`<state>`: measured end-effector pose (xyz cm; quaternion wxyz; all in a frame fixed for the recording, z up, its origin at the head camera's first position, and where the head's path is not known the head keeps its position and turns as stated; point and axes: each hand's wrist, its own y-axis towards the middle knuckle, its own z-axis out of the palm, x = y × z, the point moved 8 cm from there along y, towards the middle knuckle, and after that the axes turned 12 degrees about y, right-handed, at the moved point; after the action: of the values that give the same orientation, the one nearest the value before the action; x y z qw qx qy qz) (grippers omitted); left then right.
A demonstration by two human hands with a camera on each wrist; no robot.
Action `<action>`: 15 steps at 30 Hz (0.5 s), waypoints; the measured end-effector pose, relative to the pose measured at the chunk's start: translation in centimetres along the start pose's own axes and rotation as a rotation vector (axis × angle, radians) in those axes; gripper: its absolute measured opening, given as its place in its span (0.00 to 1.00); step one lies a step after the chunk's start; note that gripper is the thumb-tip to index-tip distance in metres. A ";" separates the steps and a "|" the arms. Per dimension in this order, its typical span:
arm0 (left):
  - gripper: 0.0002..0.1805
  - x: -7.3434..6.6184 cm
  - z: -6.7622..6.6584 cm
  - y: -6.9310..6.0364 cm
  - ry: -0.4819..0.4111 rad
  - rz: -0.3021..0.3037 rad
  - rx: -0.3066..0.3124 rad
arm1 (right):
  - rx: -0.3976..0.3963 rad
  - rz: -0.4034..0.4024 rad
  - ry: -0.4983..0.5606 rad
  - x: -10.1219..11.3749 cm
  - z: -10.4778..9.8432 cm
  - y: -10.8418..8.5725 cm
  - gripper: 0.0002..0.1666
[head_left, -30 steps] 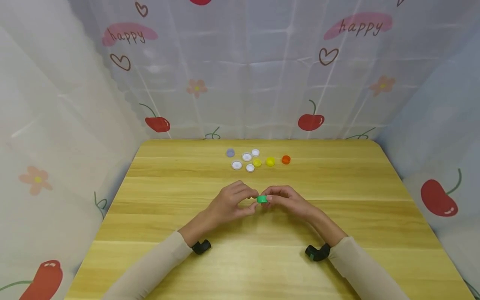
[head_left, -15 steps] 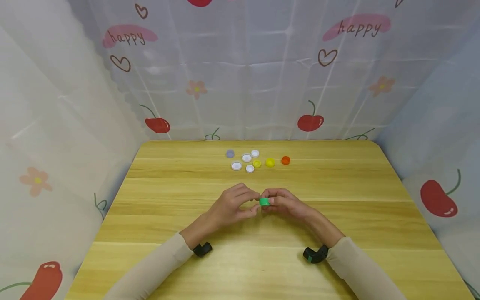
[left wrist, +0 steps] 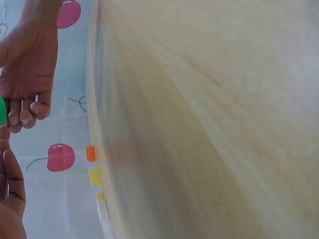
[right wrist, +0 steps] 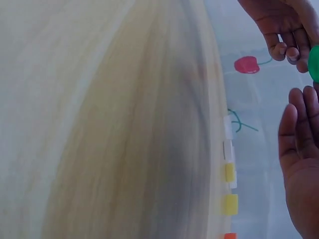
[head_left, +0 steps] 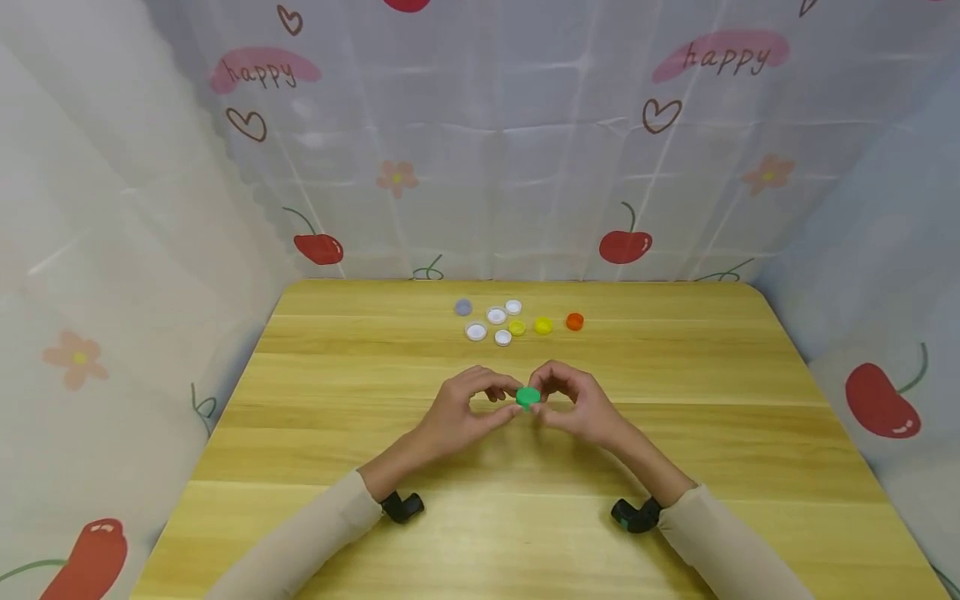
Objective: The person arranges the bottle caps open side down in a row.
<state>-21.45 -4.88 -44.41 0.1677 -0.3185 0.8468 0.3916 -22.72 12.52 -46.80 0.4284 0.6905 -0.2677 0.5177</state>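
A green cap (head_left: 528,397) is held above the tabletop between both hands, its round face towards the head view. My left hand (head_left: 461,410) pinches its left side with thumb and forefinger. From the other side my right hand (head_left: 581,406) pinches it, thumb low and forefinger arched above. In the left wrist view the green cap (left wrist: 2,110) is cut off by the frame, with the right hand (left wrist: 32,64) above and the left hand (left wrist: 11,199) below. The right wrist view has the green cap (right wrist: 314,63) between the left hand (right wrist: 286,30) and right hand (right wrist: 304,154).
Towards the back of the wooden table (head_left: 337,367) lie an orange cap (head_left: 574,322), a yellow cap (head_left: 543,326), a second yellow one (head_left: 517,328), several white caps (head_left: 476,332) and a greyish-purple cap (head_left: 463,307). A printed curtain (head_left: 487,183) hangs behind.
The green cap has turned from its edge to show its round face. My right hand's forefinger and thumb have spread into a wider arch. The left thumb and forefinger are further apart.
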 end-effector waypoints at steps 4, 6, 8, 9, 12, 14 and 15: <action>0.12 0.2 -0.1 0.1 -0.009 -0.026 0.009 | -0.037 -0.057 -0.093 0.7 -0.1 -0.1 0.17; 0.12 0.3 0.0 0.0 -0.001 -0.033 0.020 | -0.038 -0.084 -0.123 0.9 0.0 -0.2 0.18; 0.12 0.4 0.1 -0.1 0.005 -0.037 0.032 | -0.037 -0.100 -0.140 1.0 0.0 -0.2 0.18; 0.12 0.5 0.2 -0.1 0.007 -0.040 0.038 | -0.035 -0.105 -0.147 1.0 0.1 -0.2 0.18; 0.11 0.6 0.3 -0.3 0.007 -0.051 0.058 | -0.030 -0.103 -0.156 0.9 0.2 -0.3 0.18; 0.11 0.8 0.3 -0.5 0.013 -0.060 0.075 | -0.025 -0.090 -0.161 0.8 0.3 -0.2 0.18; 0.11 0.9 0.3 -0.6 0.019 -0.067 0.089 | -0.019 -0.085 -0.165 0.7 0.4 -0.2 0.18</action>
<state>-21.71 -5.31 -45.43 0.1868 -0.3428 0.8536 0.3449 -22.13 12.27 -46.25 0.4329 0.7377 -0.2773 0.4376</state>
